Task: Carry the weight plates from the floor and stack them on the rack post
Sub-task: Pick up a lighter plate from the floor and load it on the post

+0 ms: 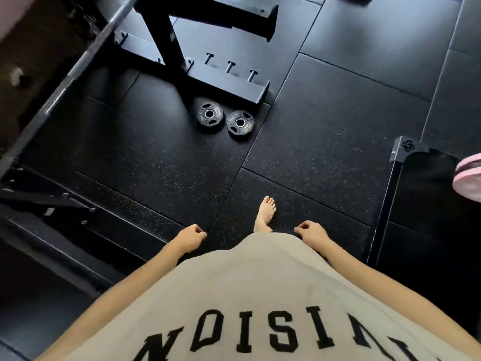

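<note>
Nothing is held: the left hand and the right hand are both seen with fingers loosely curled at the hem of a beige shirt with black lettering, empty and well apart from the plates. Two small round black weight plates with steel-ringed centre holes are counted, laid flat and just beside each other on the floor at twelve o'clock from the hands, close against the foot of a black steel rack base. Three short black storage posts are seen standing on that base, all bare. One bare foot is planted between the hands. The floor is laid with black speckled rubber tiles. One knurled steel barbell crosses at ten o'clock; a black bench frame stands at three o'clock.
</note>
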The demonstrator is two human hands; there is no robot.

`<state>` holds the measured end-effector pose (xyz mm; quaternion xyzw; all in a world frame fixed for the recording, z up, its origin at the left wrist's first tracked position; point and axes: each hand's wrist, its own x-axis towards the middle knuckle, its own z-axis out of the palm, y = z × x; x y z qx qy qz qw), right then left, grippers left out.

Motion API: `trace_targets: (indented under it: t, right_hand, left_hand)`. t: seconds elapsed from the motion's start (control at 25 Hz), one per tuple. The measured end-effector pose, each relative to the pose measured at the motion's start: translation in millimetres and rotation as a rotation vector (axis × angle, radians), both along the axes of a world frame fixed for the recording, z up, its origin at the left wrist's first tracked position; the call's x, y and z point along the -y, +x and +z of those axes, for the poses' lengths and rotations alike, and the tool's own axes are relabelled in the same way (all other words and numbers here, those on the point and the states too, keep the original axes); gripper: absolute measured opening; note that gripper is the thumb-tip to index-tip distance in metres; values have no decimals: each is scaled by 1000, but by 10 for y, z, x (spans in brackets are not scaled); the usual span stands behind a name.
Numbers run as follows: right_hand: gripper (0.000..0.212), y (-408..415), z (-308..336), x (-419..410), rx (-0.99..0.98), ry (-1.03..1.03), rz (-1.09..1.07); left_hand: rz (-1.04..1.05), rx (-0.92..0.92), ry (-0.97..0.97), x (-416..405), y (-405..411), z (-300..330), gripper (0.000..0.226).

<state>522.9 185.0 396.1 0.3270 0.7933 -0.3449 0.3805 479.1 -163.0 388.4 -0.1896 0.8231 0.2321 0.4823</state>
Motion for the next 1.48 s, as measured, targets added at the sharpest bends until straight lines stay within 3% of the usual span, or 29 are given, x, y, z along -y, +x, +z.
trace_targets:
  t: [0.2,0.4,0.76,0.92,1.2,1.36,1.48]
  right_hand:
    - [12,-1485,68,-284,18,-42,55]
    - [11,-2817,112,-308,68,-64,108]
    - [12,-5008,-442,-41,85,-5,32]
    - [11,-5858,-1290,68,129,1,-1]
    - [18,-6984,-4033,141,92,1,42]
    - [34,-7276,-5365,134,85,40,71]
    - [57,-7436,-6061,173,41,112,155]
  left_hand:
    - [70,-79,-99,-173,-1014,92,25]
    - [108,-83,-60,-241,-2171,136,26]
    - [187,18,42,-164,-4438,-562,25]
    - [320,82,61,-241,-5047,-1390,22]
    - [462,138,36,-698,-5666,-3839,17]
    - [547,93,26,-1006,-5830,-5122,27]
    - [604,11,94,-1260,-5973,-5834,35]
